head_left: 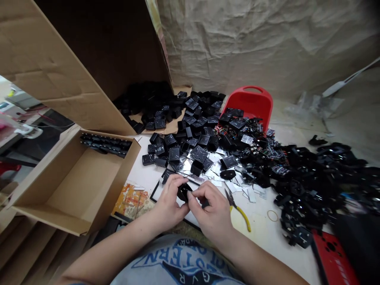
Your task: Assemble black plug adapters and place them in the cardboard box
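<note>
A small black plastic housing [184,191] is held between my two hands, low in front of my body. My left hand [171,198] wraps its fingers around the left side of it. On the other side my right hand [209,204] pinches at its edge with thumb and forefinger; whether a smaller part sits in that pinch is hidden. Just beyond my fingers lie several black plastic housings [199,154] and thin silvery plates [218,174]. Yellow-handled pliers [242,213] rest on the table close to my right hand.
An open cardboard box [80,178] on the left has black parts [103,144] lined up at its far end. A red plastic bin [252,101] spills small circuit boards [267,148]. Heaped black parts [299,190] cover the right side, near a red box [334,257].
</note>
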A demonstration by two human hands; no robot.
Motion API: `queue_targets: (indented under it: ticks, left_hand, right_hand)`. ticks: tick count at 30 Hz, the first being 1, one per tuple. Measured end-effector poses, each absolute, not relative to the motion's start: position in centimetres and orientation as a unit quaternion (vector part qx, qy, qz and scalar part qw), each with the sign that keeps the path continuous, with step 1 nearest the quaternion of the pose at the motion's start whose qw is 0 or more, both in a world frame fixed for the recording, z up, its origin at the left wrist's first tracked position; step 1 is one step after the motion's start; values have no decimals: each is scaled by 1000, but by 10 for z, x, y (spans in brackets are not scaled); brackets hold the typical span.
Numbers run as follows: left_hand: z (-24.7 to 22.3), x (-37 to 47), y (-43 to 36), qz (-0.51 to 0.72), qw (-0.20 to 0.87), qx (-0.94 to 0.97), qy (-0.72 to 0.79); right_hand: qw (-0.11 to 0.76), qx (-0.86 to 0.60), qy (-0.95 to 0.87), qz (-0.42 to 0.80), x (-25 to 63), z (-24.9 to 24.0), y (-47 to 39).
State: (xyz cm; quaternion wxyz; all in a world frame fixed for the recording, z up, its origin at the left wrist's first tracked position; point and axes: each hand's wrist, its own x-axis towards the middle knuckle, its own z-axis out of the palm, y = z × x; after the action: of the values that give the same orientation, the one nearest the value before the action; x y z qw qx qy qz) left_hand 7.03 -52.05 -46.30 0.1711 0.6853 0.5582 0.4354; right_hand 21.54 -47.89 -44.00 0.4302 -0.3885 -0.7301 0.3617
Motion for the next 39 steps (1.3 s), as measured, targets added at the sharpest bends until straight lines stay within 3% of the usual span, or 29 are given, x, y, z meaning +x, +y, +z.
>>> queue_targets:
  ticks: [3, 8, 10, 13, 16, 19, 24, 29, 31, 34, 39]
  left_hand:
    - [-463, 70, -521, 446, 169, 693, 541]
    - [-459, 68, -523, 448, 168, 704, 524]
    - [-459, 66, -522, 434, 181, 705, 531]
    - [-462, 60, -519, 416, 215, 674, 571]
    - [-463, 55, -517, 408, 229, 650, 600]
    - [-461, 60, -517, 390, 244, 655, 600]
    - [-456, 70, -522, 387, 289, 637, 601]
    - [-462, 59, -522, 435, 404, 501, 630]
    - [-463, 57, -513, 463, 505, 424, 593]
    - [-462, 64, -495, 490, 645, 299, 505]
    - [-458, 71, -480, 439, 735, 258, 448]
  right_hand:
    - [392, -399, -704, 438, 214, -439, -473]
    - [341, -372, -544, 671, 211, -455, -473]
    - [325, -350, -530, 701, 216, -462, -467]
    - [289, -378, -634, 610, 236, -460, -430]
    - [247, -540, -754, 280, 257, -445, -361]
    - [214, -578, -761, 200, 258, -436, -286]
    - [145, -599, -772, 159, 233, -438, -223]
    - [183, -568, -792, 130, 246, -432, -249]
    - [225, -503, -822, 140, 257, -433, -284]
    - [346, -268, -872, 218, 270, -442, -351]
    - [306, -157, -882, 323, 280, -450, -418]
